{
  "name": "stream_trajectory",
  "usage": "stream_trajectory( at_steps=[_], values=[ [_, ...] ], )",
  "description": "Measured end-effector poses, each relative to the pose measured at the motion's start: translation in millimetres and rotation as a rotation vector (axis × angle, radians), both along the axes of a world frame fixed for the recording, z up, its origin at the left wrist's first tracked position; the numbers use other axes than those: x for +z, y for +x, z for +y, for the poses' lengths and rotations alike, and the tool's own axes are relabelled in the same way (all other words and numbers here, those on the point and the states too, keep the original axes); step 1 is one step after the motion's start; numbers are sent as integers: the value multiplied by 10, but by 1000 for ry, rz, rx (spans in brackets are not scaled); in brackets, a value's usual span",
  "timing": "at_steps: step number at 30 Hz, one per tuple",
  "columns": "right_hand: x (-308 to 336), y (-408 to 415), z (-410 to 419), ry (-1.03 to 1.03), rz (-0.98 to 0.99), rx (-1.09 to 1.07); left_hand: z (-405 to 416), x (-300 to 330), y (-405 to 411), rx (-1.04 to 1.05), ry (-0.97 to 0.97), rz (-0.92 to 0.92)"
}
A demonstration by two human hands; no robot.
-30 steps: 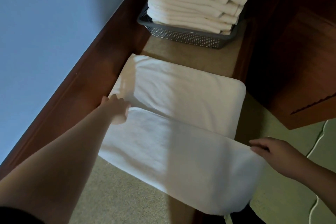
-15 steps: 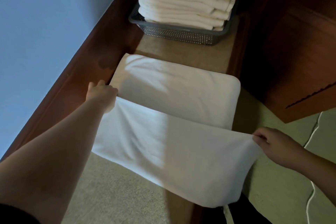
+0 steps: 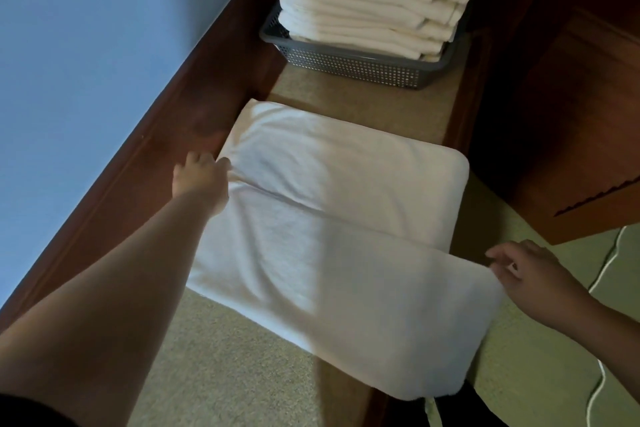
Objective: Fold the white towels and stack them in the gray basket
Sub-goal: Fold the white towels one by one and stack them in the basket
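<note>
Two hands on one flat white terry towel [image 3: 332, 253]; your left hand [image 3: 202, 180] pinches the near-layer corner by the wood wall, your right hand [image 3: 530, 274] pinches the opposite corner, keeping the edge taut for folding; it's on the carpeted bench [image 3: 363, 104], long axis left-to-right, near the gray perforated basket [image 3: 349, 64].

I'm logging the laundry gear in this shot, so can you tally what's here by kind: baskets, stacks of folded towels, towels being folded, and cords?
Gray basket: 1
Stack of folded white towels in the basket: 1 (single towels too blurred to count)
White towel being folded, held by the left hand and right hand: 1
White cord on the floor: 1
Total: 4
</note>
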State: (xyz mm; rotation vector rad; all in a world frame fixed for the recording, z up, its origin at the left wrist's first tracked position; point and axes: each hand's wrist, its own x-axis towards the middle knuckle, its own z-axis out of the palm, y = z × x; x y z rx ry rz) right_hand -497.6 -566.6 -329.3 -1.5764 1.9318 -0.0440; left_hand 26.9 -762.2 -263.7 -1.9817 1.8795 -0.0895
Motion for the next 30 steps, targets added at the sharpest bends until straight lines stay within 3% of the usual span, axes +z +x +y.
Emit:
stream_trajectory(
  at_steps=[4, 8, 11, 15, 19, 24, 27, 30],
  values=[
    [101, 354, 254, -3, 70, 296, 738, -200, -135, 425, -188, 514],
    [258, 988, 599, 1, -36, 612, 1530, -463, -107, 1019, -298, 609],
    [195, 1393, 785, 55, -59, 752, 1805, -681, 36, 1260, -261, 677],
    [71, 1745, 943, -37, -4, 765, 1687, -744, 250, 1357, -281, 746],
    [20, 1934, 990, -100, 136, 838, 1492, -823, 600, 1393, -280, 1011],
    [-15, 1956, 1032, -150, 160, 868, 1524, -893, 715, 1620, -473, 1170],
    [2, 1903, 1015, -100, 49, 867, 1604, -799, 616, 1545, -450, 1063],
    [95, 1735, 903, -38, -44, 730, 1665, -586, 325, 1261, -361, 726]
  ],
)
